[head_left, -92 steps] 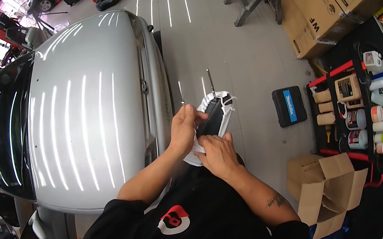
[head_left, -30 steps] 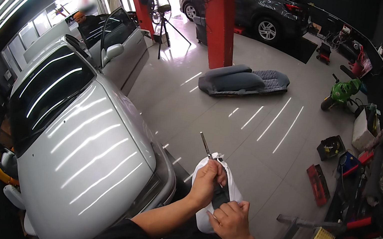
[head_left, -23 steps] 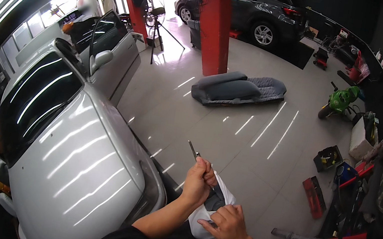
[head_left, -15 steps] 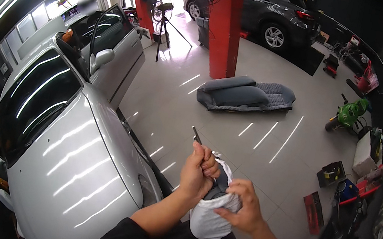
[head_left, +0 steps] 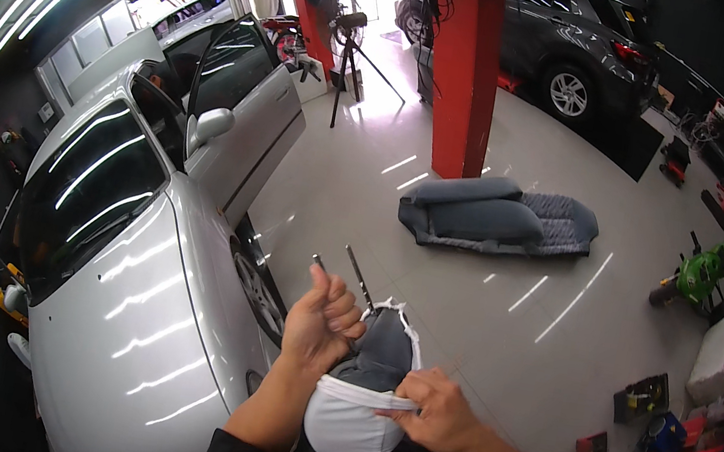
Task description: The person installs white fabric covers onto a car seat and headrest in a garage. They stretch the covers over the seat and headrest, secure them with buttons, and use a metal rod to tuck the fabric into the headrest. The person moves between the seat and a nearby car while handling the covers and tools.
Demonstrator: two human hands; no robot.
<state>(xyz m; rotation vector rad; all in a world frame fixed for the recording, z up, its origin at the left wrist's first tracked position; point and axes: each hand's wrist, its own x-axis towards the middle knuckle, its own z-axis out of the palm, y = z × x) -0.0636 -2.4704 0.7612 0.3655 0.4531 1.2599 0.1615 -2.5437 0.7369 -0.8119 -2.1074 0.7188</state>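
Observation:
A dark grey car headrest [head_left: 384,354] is held against my body, with its metal posts pointing away from me. A white fabric cover [head_left: 352,427] wraps its near end, and a gathered white edge runs up its right side. My left hand [head_left: 320,332] is closed around one post, whose tip pokes out above the fist. The other post [head_left: 359,275] stands bare beside it. At the right, my right hand [head_left: 438,413] pinches the cover's hem between thumb and fingers. The grey padding shows between my hands.
To the left stands a silver car [head_left: 141,314] with a door [head_left: 249,130] open. A grey car seat cushion [head_left: 497,218] lies on the floor before a red pillar [head_left: 465,80]. A dark car [head_left: 575,41] is behind. Tools and a green machine [head_left: 706,274] line the right side.
My view has swung a little, so the surroundings sit further right. The headrest has turned, showing both posts and more grey padding. My right hand has closed on the cover's hem.

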